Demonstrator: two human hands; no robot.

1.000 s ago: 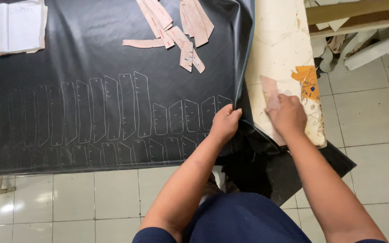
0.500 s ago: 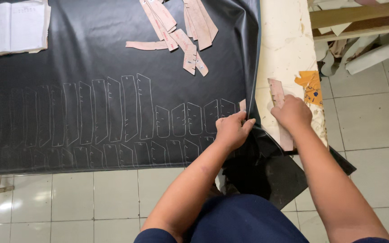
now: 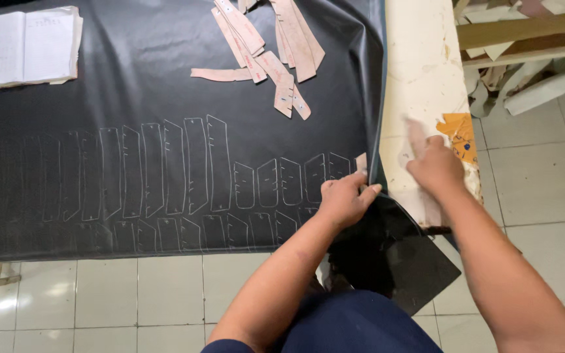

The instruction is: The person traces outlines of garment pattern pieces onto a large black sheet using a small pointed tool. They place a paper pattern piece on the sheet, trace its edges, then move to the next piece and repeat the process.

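Pinching the right edge of the black sheet (image 3: 165, 98) at the centre of the frame, the left hand (image 3: 344, 199) holds soft, floppy, likely slick material best gripped there, while the blurred right hand (image 3: 436, 167) rests on a pale pattern piece (image 3: 416, 140), grip unclear.

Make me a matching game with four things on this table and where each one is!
Things:
1. open notebook
2. pile of tan pattern pieces
3. left hand
4. orange patch

Places:
A. on the bare cream tabletop, right side
B. far left corner of the black sheet
C. on the black sheet's right edge
D. top middle of the black sheet

Pairs: 1-B, 2-D, 3-C, 4-A
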